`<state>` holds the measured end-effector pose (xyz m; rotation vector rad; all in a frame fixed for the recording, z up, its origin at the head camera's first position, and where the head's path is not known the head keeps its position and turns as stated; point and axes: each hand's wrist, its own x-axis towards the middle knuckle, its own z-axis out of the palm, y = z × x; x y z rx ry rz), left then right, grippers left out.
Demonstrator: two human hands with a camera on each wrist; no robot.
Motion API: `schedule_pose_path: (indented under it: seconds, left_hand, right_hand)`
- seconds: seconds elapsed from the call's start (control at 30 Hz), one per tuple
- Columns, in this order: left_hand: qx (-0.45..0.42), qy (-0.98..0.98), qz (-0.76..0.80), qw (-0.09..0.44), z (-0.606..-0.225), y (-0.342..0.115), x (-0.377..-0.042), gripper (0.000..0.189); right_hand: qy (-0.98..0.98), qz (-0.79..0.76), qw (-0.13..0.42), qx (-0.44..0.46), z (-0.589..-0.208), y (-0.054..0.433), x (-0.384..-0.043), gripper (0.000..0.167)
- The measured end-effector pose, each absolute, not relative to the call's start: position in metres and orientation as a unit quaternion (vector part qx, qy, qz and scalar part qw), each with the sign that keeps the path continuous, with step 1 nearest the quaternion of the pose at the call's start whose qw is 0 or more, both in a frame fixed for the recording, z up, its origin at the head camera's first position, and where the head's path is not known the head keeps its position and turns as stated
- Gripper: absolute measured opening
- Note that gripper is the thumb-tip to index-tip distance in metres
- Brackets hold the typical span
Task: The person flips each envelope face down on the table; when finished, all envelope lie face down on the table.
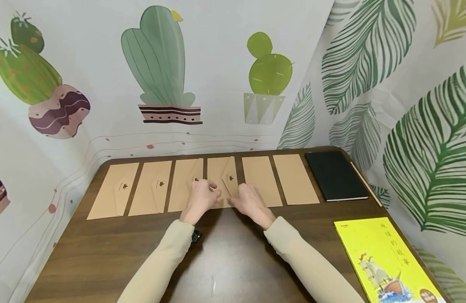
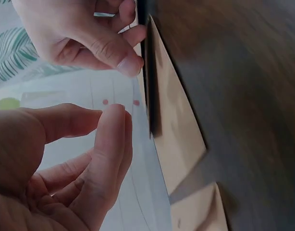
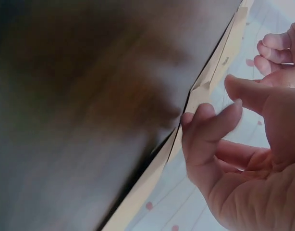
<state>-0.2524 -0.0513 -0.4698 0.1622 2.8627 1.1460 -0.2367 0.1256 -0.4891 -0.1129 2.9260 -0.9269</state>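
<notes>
A brown paper envelope (image 1: 218, 168) with a small crown printed on its pointed flap (image 1: 230, 176) lies mid-row, under both hands. Over its left side hovers my left hand (image 1: 201, 198), fingers bent; in the left wrist view its thumb and index fingertips (image 2: 114, 115) come close together with nothing between them. My right hand (image 1: 252, 204) is at the lower right of the envelope. The right wrist view has its fingertips (image 3: 188, 118) right at the paper's edge, the thumb (image 3: 243, 89) standing apart from them. Part of the envelope is hidden by the hands.
Three crown-marked envelopes lie to the left, including one at the far end (image 1: 104, 193). Two plain ones (image 1: 261, 181) (image 1: 295, 179) are to the right, then a black notebook (image 1: 335, 176). A yellow book (image 1: 384, 256) lies at the table's (image 1: 104, 261) right front.
</notes>
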Motion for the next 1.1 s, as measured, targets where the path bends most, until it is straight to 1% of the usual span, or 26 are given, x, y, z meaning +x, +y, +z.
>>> schedule_pose_path:
  seconds: [0.13,0.23,0.3,0.43,0.6,0.73,0.83,0.9,0.97,1.1]
  left_hand:
    - [0.031,0.911,0.408,0.05,-0.471,-0.057,-0.254,0.028]
    - [0.018,0.897,0.437,0.065,-0.471,-0.06,-0.255,0.029]
    - [0.018,0.896,0.44,0.063,-0.472,-0.063,-0.256,0.03]
    - [0.013,0.896,0.44,0.057,-0.472,-0.07,-0.259,0.032]
    - [0.006,0.897,0.44,0.054,-0.468,-0.078,-0.262,0.032]
    - [0.005,0.908,0.416,0.042,-0.466,-0.082,-0.263,0.027]
    - [0.004,0.917,0.398,0.033,-0.465,-0.084,-0.263,0.023]
    - [0.005,0.92,0.39,0.034,-0.465,-0.085,-0.263,0.022]
    - [0.002,0.921,0.388,0.041,-0.466,-0.087,-0.263,0.024]
    - [-0.011,0.915,0.398,0.058,-0.468,-0.089,-0.264,0.027]
  right_hand:
    - [0.956,-0.285,0.051,-0.046,-0.524,0.128,-0.261,0.058]
    - [0.965,-0.251,0.046,-0.059,-0.553,0.129,-0.28,0.056]
    - [0.971,-0.227,0.033,-0.069,-0.557,0.126,-0.282,0.055]
    - [0.974,-0.211,0.021,-0.084,-0.559,0.122,-0.282,0.052]
    - [0.97,-0.23,0.002,-0.073,-0.559,0.122,-0.28,0.046]
    - [0.967,-0.247,0.003,-0.06,-0.556,0.125,-0.278,0.048]
    - [0.96,-0.276,0.011,-0.046,-0.546,0.127,-0.273,0.049]
    - [0.955,-0.294,0.006,-0.037,-0.539,0.129,-0.268,0.047]
    - [0.948,-0.318,0.005,-0.025,-0.527,0.13,-0.262,0.045]
    - [0.94,-0.34,-0.002,-0.014,-0.518,0.134,-0.259,0.044]
